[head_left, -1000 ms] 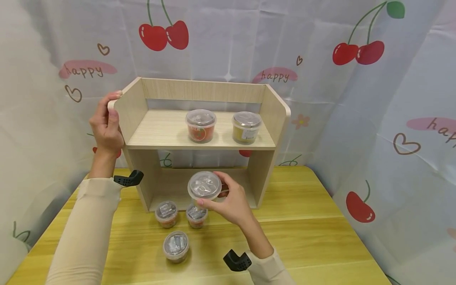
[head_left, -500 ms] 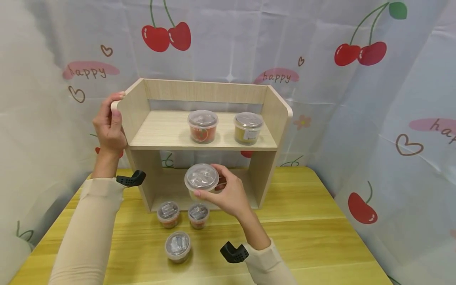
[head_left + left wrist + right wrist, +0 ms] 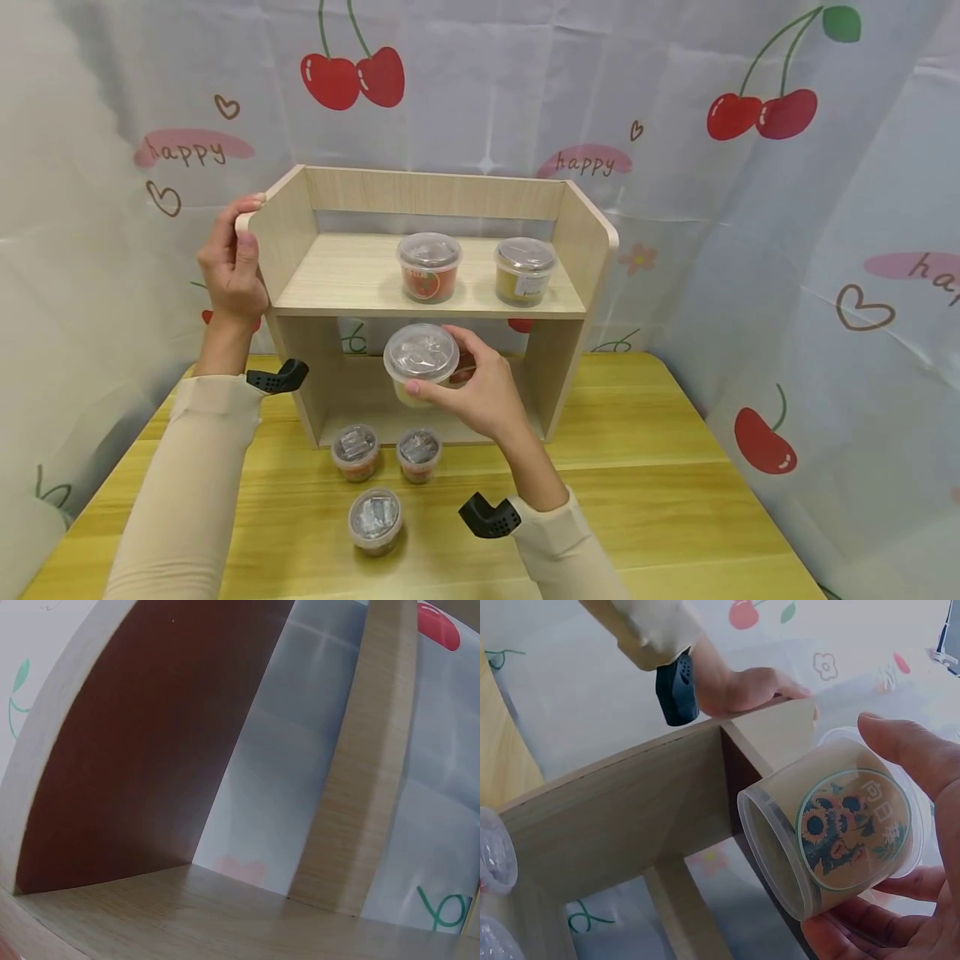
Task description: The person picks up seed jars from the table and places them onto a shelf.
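Note:
My right hand (image 3: 483, 383) holds a clear plastic tub (image 3: 422, 354) with a see-through lid between thumb and fingers, in front of the shelf's lower compartment. In the right wrist view this tub (image 3: 851, 825) shows a round sunflower label. My left hand (image 3: 234, 267) grips the upper left side panel of the pale wooden shelf (image 3: 442, 314), thumb on its front edge. On the upper board stand a tub with a red label (image 3: 429, 271) and a tub with a yellow label (image 3: 524, 275). The left wrist view shows the shelf's inside, without the hand.
On the yellow wood-grain table (image 3: 637, 500), in front of the shelf, stand three more lidded tubs: a left one (image 3: 356, 452), a right one (image 3: 418, 455) and a nearer one (image 3: 375, 521). A cherry-print curtain (image 3: 480, 83) hangs close behind and at both sides.
My right hand has raised the held tub steadily, from low before the lower compartment to just beneath the upper board's front edge. The left hand keeps its grip on the panel.

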